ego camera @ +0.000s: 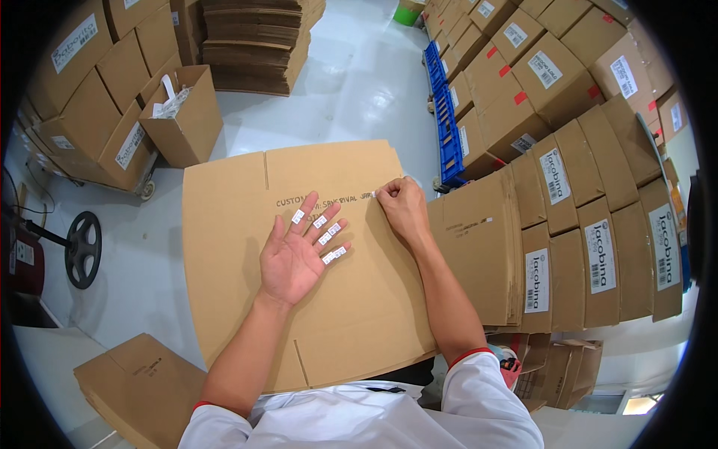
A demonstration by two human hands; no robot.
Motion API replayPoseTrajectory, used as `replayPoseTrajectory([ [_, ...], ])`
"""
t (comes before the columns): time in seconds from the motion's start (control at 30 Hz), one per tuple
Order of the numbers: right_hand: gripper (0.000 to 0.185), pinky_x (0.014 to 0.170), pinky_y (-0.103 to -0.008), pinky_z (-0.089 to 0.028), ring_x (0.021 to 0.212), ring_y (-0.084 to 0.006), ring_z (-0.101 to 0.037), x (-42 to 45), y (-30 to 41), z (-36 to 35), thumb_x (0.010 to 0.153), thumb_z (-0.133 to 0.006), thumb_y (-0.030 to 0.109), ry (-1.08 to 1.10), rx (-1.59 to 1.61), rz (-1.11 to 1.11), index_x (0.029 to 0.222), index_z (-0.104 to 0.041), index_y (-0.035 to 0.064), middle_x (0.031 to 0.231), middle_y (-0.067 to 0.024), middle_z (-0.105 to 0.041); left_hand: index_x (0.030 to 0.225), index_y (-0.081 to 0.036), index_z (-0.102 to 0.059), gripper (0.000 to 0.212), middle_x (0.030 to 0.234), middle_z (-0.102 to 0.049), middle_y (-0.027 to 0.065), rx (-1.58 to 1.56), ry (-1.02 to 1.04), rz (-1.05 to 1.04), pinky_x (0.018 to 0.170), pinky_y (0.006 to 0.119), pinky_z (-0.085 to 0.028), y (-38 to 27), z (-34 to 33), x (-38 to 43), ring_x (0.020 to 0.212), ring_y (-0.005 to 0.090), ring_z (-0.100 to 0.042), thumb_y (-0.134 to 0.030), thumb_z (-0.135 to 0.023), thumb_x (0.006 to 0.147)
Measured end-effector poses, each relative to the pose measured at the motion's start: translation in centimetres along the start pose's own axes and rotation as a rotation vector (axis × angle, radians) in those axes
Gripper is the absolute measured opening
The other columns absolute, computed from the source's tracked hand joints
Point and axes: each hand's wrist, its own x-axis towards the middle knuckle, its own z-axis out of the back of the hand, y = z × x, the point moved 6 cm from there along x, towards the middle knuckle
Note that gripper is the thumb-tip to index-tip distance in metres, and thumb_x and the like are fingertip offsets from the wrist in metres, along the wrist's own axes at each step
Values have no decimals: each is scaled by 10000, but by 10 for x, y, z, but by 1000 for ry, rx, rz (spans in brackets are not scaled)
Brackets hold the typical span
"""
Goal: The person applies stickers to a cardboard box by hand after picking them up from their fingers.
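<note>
A flattened cardboard box (241, 292) lies before me, with handwriting across its upper part and slots cut at its edges. Over its middle, my left hand (297, 252) is turned palm up, fingers spread, with several small white printed stickers (335, 255) stuck on the fingers. My right hand (401, 205) is at the right end of the handwriting. Its thumb and index finger pinch a small white sticker (375, 195) at the cardboard surface. The other fingers of that hand are curled.
Flattened cartons (477, 252) stand at the right beside stacked labelled boxes (566, 264). More flat cartons (140, 387) lie lower left. An open carton (188, 126), a tall cardboard stack (247, 50), a black handwheel (83, 250) and a blue pallet (446, 123) stand around the pale floor.
</note>
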Motion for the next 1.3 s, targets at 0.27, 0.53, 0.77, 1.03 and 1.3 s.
replayPoseTrajectory([
  [0.27, 254, 764, -401, -543, 813, -278, -671, 0, -2, 1, 854, -778, 224, -56, -76, 60, 869, -757, -29, 898, -160, -664, 1667, -214, -235, 785, 1660, -312, 177, -5, 5, 2, 1206, 628, -335, 1, -1, 0, 1480, 371, -384, -636, -449, 1041],
  [0.53, 299, 977, -460, -465, 1060, -347, -626, 0, -2, 1, 848, -801, 199, -29, -81, -13, 1040, -711, -11, 1029, -171, -665, 1668, -211, -230, 778, 1661, -308, 178, 11, 19, 6, 1205, 624, -340, -2, 0, -1, 1479, 377, -385, -626, -445, 1046],
  [0.77, 526, 923, -450, -527, 1074, -376, -658, 4, -41, 20, 834, -818, 215, -90, 16, -60, 1248, -654, -64, 1104, -224, -688, 1659, -192, -251, 752, 1646, -334, 175, 16, -2, 29, 1198, 619, -355, 3, -1, 0, 1466, 379, -402, -603, -439, 1058],
  [1.03, 500, 857, -430, -571, 919, -343, -752, -24, -11, 48, 845, -776, 249, 64, -26, -173, 1205, -704, -91, 1027, -259, -758, 1644, -177, -294, 742, 1628, -362, 176, 82, -32, 46, 1178, 613, -384, 0, 3, -7, 1434, 367, -433, -594, -463, 1055],
  [1.3, 630, 1012, -358, -520, 1148, -211, -662, -59, -65, 38, 859, -837, 92, 165, 705, -89, 1402, -553, -56, 1281, -157, -698, 1630, -144, -309, 705, 1580, -419, 178, 58, 17, 72, 1154, 593, -420, 2, -16, -12, 1413, 363, -473, -540, -473, 1071],
])
